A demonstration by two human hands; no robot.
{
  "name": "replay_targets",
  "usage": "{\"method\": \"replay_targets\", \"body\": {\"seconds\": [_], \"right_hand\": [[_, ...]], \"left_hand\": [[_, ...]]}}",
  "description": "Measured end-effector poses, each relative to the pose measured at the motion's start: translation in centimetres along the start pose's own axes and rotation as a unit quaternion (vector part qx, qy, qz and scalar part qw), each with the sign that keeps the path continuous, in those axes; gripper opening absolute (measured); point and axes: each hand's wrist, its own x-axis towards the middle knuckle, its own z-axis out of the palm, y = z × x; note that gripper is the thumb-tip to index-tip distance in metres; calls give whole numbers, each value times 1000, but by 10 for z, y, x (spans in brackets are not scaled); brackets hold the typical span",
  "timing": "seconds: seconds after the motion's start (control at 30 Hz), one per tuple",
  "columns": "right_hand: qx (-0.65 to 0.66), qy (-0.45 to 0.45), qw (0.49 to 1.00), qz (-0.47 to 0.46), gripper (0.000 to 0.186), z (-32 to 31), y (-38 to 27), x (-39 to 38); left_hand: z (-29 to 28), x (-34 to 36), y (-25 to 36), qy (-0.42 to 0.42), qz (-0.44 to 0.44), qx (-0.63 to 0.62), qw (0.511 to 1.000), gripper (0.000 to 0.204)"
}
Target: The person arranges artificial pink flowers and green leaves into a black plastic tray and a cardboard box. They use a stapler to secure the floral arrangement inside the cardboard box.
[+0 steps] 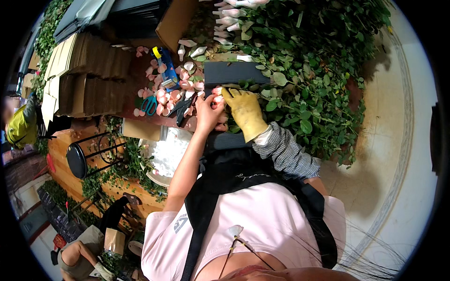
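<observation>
My bare left hand (pixel 209 112) is closed, thumb and fingers pinching a pink rose (pixel 217 91) in front of me. From the right, my right hand (pixel 243 111), in a yellow glove, meets it with its fingertips curled at the same bloom. More pink roses (pixel 221 122) lie just below, between the two hands. Under and beyond them is a dark ribbed sheet (pixel 229 72). Loose pink petals (pixel 162 96) are strewn left of my left hand, around teal-handled scissors (pixel 149 106) and a black tool (pixel 180 111). My fingers partly hide the bloom.
Leafy rose stems (pixel 309 75) heap up on the right, with white-sleeved buds (pixel 227 21) at the far side. A blue tape dispenser (pixel 165 68) and cardboard stacks (pixel 89 79) stand left. Below are a white-filled tub (pixel 166 157), a black stool (pixel 77 160) and a seated person (pixel 82 255).
</observation>
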Motion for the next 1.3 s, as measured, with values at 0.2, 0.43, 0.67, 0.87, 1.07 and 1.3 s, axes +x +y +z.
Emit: {"method": "replay_targets", "body": {"seconds": [0.2, 0.43, 0.67, 0.87, 1.07, 1.3], "right_hand": [[34, -172, 983, 47, 40, -24, -7, 8], [361, 28, 927, -95, 44, -50, -2, 9], [184, -140, 972, 38, 25, -44, 14, -26], [40, -312, 949, 21, 11, -24, 0, -5], [-6, -298, 954, 32, 12, -4, -2, -3], [-7, -300, 952, 59, 15, 0, 0, -9]], "left_hand": [[-10, -1, -2, -1, 24, -1, 1000, 42], [-66, -18, -50, -87, -69, -261, 959, 31], [-89, -45, -36, 18, -37, -115, 993, 21], [-79, -26, 40, 9, 222, 106, 969, 28], [-80, -26, 26, 37, 178, 62, 981, 23], [-107, -30, -19, 73, 115, 74, 988, 15]]}}
